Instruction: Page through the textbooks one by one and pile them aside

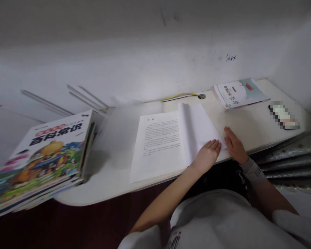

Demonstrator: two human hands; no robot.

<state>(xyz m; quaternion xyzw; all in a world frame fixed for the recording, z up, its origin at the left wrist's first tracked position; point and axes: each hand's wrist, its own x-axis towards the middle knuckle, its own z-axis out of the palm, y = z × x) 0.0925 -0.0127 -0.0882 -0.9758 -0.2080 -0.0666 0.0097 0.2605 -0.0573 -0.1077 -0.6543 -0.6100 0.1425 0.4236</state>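
An open book with printed text lies on the white desk in front of me. My left hand rests flat on the lower corner of its right-hand page, fingers stretched out and together. My right hand lies flat just beside it at the book's right edge, fingers pointing away from me, touching the page edge and the desk. Neither hand holds anything. The right-hand pages bulge up near the spine.
A stack of colourful picture books sits at the desk's left end. Thin booklets lie at the far right by the wall, a phone beside them. A yellow cable runs along the wall into a desk hole.
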